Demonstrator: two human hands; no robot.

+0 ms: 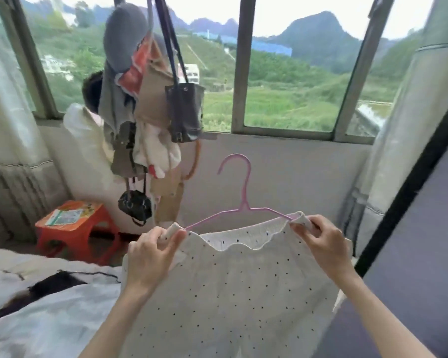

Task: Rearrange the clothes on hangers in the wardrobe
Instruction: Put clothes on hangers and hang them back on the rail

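A white knit top (pixel 233 293) with small dark dots hangs in front of me on a pink hanger (pixel 243 197), whose hook points up and left. My left hand (pixel 150 254) pinches the top's left shoulder strap over the hanger's left arm. My right hand (pixel 321 244) pinches the right shoulder strap at the hanger's right end. The scalloped neckline sags between both hands.
A cluster of hanging bags, caps and clothes (pixel 145 99) dangles at the window to the upper left. An orange plastic stool (pixel 76 228) stands below it. A bed with white bedding (pixel 37 306) lies lower left. A grey fabric wardrobe (pixel 411 177) stands at the right.
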